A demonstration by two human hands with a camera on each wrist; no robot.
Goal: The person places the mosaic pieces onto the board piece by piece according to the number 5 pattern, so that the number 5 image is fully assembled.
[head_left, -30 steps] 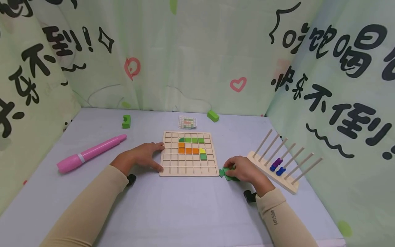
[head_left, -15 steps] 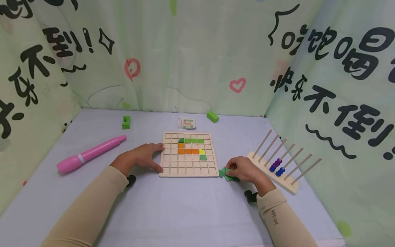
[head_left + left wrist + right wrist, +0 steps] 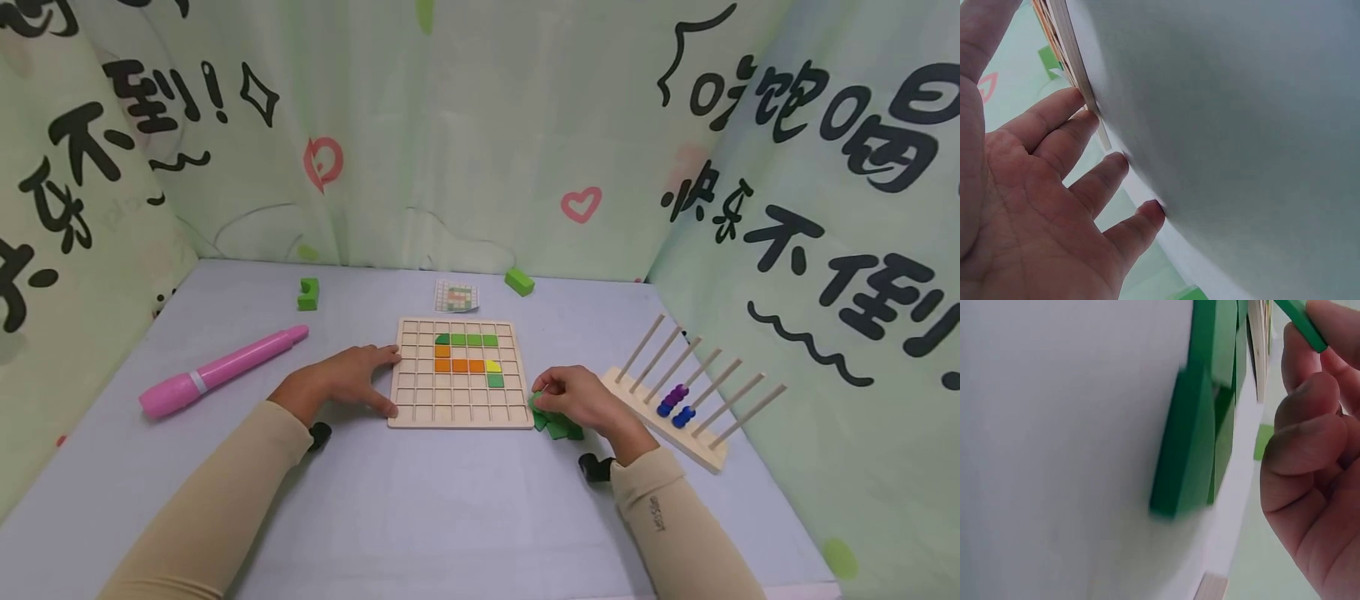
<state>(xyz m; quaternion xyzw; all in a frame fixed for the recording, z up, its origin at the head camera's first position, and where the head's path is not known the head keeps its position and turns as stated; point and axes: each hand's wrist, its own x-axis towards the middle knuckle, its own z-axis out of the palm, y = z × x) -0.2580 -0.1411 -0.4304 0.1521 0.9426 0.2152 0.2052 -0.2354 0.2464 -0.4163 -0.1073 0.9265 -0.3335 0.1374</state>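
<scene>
The thumb and a finger of the right hand [image 3: 581,400] pinch one small green tile [image 3: 1304,326]; the other fingers are folded toward the palm, perhaps so that they do not disturb the pile of green tiles [image 3: 558,428] just below. This pile lies beside the right corner of the board, probably to be easy to reach.

The left hand [image 3: 341,380] grasps nothing: its fingers are extended and loose, with fingertips and thumb against the board's left edge, which I think prevents it from sliding.

The board [image 3: 465,415] lies flat on the table between both hands. In its squares sit a row of light green tiles [image 3: 467,340], orange tiles [image 3: 459,366] and a yellow tile [image 3: 492,366]. Behind it is a printed card [image 3: 456,297], likely put there to be seen easily.

Farther outward, a pink tube [image 3: 225,370] lies at left, and a peg stand [image 3: 667,417] is near the right wrist.
</scene>
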